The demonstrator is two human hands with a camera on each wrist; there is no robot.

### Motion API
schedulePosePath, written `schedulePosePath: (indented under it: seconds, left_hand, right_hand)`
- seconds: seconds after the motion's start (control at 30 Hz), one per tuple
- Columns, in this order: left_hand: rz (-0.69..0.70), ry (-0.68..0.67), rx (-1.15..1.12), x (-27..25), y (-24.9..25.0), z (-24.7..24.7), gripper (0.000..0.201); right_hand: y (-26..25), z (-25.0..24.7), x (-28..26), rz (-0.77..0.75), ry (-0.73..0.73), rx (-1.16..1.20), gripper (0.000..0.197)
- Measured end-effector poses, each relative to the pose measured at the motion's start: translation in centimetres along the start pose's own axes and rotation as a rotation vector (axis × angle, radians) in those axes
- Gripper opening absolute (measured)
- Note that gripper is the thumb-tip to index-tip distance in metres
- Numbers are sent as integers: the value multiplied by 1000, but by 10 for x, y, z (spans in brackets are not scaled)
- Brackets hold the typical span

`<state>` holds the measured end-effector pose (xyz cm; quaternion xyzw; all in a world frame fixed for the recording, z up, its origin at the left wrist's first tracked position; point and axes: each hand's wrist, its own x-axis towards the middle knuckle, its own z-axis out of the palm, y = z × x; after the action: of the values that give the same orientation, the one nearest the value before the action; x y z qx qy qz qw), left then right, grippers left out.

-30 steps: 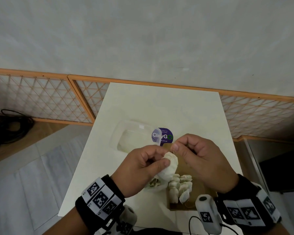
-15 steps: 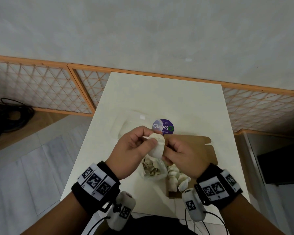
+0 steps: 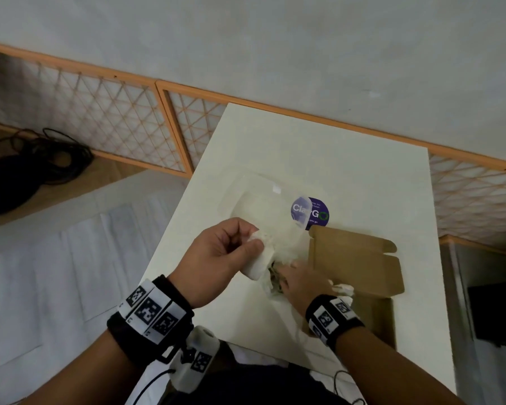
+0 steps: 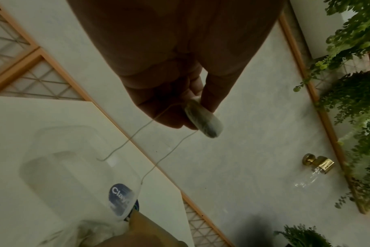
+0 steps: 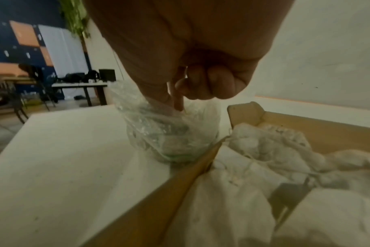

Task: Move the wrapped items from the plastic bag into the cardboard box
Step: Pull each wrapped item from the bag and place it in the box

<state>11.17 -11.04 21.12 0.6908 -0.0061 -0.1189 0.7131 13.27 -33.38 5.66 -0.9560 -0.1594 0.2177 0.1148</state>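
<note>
My left hand (image 3: 256,244) pinches a white wrapped item (image 3: 259,260) between thumb and fingers, above the table and left of the bag. In the left wrist view that hand (image 4: 197,107) holds the wrapped item (image 4: 204,121) with a thin string hanging from it. My right hand (image 3: 281,268) reaches into the crumpled clear plastic bag (image 3: 270,283). In the right wrist view this hand (image 5: 173,105) has thumb and index finger inside the plastic bag (image 5: 169,133); the plastic hides the tips. The open cardboard box (image 3: 387,317) holds several white wrapped items (image 5: 264,167).
A clear plastic container (image 3: 254,200) with a purple round sticker (image 3: 313,213) lies behind the bag. The box lid (image 3: 354,258) lies flat towards the back. The white table (image 3: 333,159) ends near an orange lattice fence (image 3: 100,112). Black cables (image 3: 27,171) lie on the floor.
Both hands held the wrapped item together before. My right hand has let go and dropped down into the plastic bag. My left hand keeps the item alone.
</note>
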Motion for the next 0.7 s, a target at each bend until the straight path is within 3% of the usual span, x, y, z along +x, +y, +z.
schedulePosePath:
  seconds: [0.17,0.3,0.4,0.53,0.7]
  left_hand:
    - [-33,8,13,-9,-6,-5,5]
    - [-41,10,16,-10,-9,-5,5]
    - [-42,6,37,-9,-9,-6,7]
    - [-44,15,60,-4,-9,-7,8]
    - [-45,9,96,2,-10,-4,8]
  right_hand:
    - [-6,-2,7,56,-59,-188,30]
    - [-3,-8,6,100,-26,-189,22]
    - [3,-21,-3,166,62,53,18]
    - [17,-41,-23,141,243,438,16]
    - [21,-60,-39,129,345,563,15]
